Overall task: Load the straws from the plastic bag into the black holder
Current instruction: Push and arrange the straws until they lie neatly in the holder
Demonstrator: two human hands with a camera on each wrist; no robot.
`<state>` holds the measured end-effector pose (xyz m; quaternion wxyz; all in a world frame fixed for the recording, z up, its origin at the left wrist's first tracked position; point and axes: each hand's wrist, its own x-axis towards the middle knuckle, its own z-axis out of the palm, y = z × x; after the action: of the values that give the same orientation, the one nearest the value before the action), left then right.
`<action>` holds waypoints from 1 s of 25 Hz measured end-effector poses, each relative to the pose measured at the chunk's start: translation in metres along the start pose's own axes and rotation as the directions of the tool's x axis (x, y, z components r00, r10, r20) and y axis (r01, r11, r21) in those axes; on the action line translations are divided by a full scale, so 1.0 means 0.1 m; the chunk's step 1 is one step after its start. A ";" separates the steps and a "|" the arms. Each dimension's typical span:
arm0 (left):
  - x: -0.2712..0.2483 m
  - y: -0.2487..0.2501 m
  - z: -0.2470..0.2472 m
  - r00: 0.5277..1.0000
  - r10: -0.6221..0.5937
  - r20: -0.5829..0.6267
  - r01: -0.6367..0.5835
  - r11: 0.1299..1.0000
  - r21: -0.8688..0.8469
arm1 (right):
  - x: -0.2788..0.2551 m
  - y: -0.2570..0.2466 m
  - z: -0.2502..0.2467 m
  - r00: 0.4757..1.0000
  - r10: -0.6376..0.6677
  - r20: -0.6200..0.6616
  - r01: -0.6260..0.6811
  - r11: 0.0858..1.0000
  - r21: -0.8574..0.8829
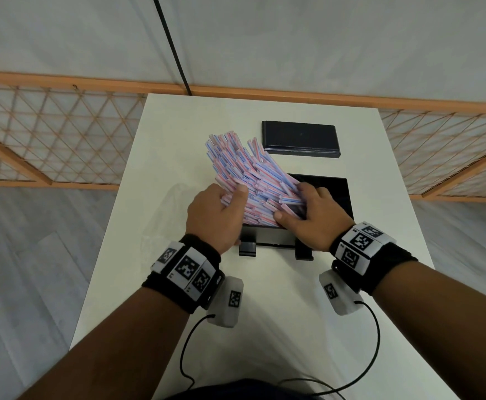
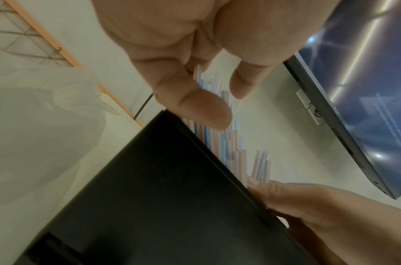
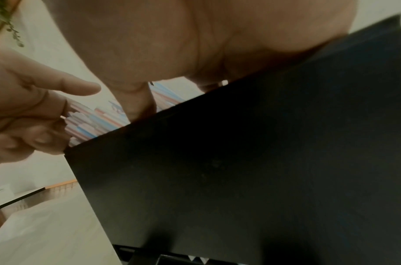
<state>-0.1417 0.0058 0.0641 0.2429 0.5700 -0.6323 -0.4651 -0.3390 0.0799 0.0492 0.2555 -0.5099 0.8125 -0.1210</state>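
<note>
Both hands grasp a thick sheaf of thin striped straws (image 1: pixel 247 174): left hand (image 1: pixel 215 216) curls round its left side, right hand (image 1: pixel 312 215) its right, lower ends inside the boxy black holder (image 1: pixel 334 192). Crinkled clear bag (image 1: pixel 163 215) lies left; flat glossy lid (image 1: pixel 300 138) behind, on a white table (image 1: pixel 279 327).

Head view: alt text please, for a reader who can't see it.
Both hands, left hand and right hand, hold a fanned bundle of pink-and-blue striped straws over an open black rectangular holder on a white table. A flat black lid lies behind it; a clear plastic bag lies left.
</note>
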 end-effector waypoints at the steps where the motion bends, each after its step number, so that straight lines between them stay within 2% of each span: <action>1: -0.02 0.02 0.00 1.000 0.000 0.008 0.000 1.000 0.000 | 0.01 0.00 0.01 1.000 -0.010 0.021 0.010 1.000 0.002; 6: -0.02 0.06 0.04 1.000 0.025 0.017 -0.026 0.998 0.066 | 0.03 -0.07 0.07 0.990 -0.143 0.007 0.143 0.989 -0.034; 9: -0.01 0.14 0.12 0.999 -0.033 -0.014 0.032 0.999 -0.043 | 0.04 -0.21 0.03 0.970 -0.240 -0.039 0.233 0.964 -0.128; 11: -0.03 0.18 0.14 0.999 -0.033 -0.037 0.029 0.995 -0.100 | 0.06 -0.28 -0.02 0.973 -0.215 -0.079 0.201 0.967 -0.156; 15: -0.10 0.11 0.08 0.998 0.007 -0.065 -0.014 0.994 -0.106 | 0.06 -0.14 -0.11 0.982 -0.135 -0.133 0.139 0.990 0.022; 17: -0.11 0.05 0.01 0.994 0.036 -0.104 -0.047 0.994 -0.103 | -0.02 -0.04 -0.17 0.978 -0.105 -0.179 0.115 0.992 0.048; 19: -0.09 0.00 -0.04 0.993 -0.022 -0.116 0.007 0.991 -0.131 | -0.13 0.02 -0.21 0.974 -0.089 -0.206 0.096 0.995 0.026; 22: -0.04 -0.03 -0.06 0.972 -0.226 -0.067 0.209 0.957 -0.201 | -0.26 0.04 -0.12 0.982 -0.186 -0.026 0.186 0.982 0.014; 23: -0.04 -0.02 -0.06 0.968 -0.248 -0.039 0.237 0.954 -0.183 | -0.27 0.04 -0.07 0.972 -0.235 0.027 0.235 0.972 0.002; 25: -0.04 -0.02 -0.03 0.981 -0.194 -0.003 0.193 0.976 -0.101 | -0.24 -0.03 -0.02 0.950 -0.299 0.094 0.303 0.952 -0.040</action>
<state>-0.1372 0.0091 0.0648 0.2291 0.6189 -0.5481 -0.5139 -0.3294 0.0999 0.0596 0.2551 -0.6392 0.7163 -0.1146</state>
